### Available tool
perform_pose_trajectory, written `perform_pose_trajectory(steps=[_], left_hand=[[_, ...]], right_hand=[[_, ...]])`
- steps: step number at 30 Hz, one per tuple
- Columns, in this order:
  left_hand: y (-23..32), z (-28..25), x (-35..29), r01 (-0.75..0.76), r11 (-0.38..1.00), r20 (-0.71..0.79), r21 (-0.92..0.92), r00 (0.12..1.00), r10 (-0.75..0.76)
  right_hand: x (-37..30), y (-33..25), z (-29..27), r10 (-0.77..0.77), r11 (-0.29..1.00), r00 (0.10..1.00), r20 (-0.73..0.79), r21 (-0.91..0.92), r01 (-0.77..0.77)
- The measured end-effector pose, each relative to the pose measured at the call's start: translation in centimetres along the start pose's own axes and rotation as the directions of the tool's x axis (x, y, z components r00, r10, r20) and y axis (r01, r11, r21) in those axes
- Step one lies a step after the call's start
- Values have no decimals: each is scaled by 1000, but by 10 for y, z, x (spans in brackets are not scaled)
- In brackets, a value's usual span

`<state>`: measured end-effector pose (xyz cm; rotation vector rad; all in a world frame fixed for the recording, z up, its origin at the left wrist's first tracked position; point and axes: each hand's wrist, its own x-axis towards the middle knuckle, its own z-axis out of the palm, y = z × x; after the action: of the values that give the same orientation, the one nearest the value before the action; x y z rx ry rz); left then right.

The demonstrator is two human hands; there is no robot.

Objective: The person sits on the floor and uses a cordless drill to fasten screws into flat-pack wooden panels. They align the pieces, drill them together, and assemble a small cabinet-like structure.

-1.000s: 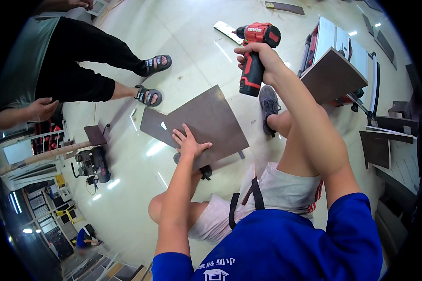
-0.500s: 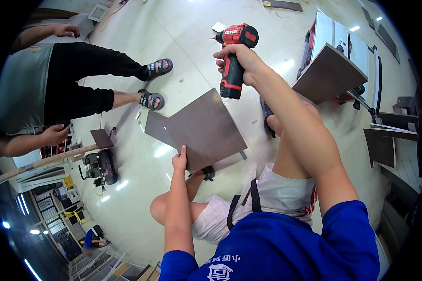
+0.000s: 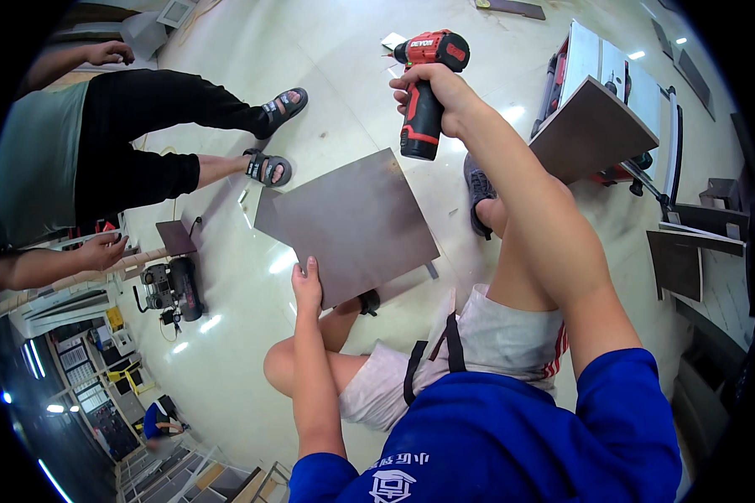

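My right hand [image 3: 434, 88] grips a red and black cordless drill [image 3: 423, 117] by its handle, held up above the floor with the thin bit pointing left. My left hand [image 3: 307, 287] holds the near left edge of a flat grey-brown board [image 3: 361, 226], thumb lying on its top face. Another piece of the same colour [image 3: 270, 220] shows past the board's left edge; whether the two are joined, I cannot tell. A narrow strip [image 3: 432, 270] sticks out below the board's right corner.
Another person in dark trousers and sandals [image 3: 268, 168] stands at the left. A table saw [image 3: 591, 63] with a brown board [image 3: 596, 134] leaning on it is at the right. An air compressor [image 3: 176, 289] sits at the left. More panels [image 3: 679, 264] stand at the far right.
The board has turned slightly and slid a little left and away from me, with my left hand still on it. The drill has risen slightly and shifted right.
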<state>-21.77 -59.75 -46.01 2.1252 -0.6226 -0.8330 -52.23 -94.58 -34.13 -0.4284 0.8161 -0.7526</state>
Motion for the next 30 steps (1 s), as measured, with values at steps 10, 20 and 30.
perform_pose_trajectory(steps=[10,20,30], left_hand=[[161,-50,-66,-339,919,-136,204,919,369],[188,-38,-75,-351,746,-42,566,892,451],[173,-30,-89,-290,760,-77,582,910,406]], right_hand=[[-1,3,0,-44,999,999,-1,4,44],[6,0,-2,-28,999,998,49,31,26],[4,0,-7,-60,998,998,-8,0,60]])
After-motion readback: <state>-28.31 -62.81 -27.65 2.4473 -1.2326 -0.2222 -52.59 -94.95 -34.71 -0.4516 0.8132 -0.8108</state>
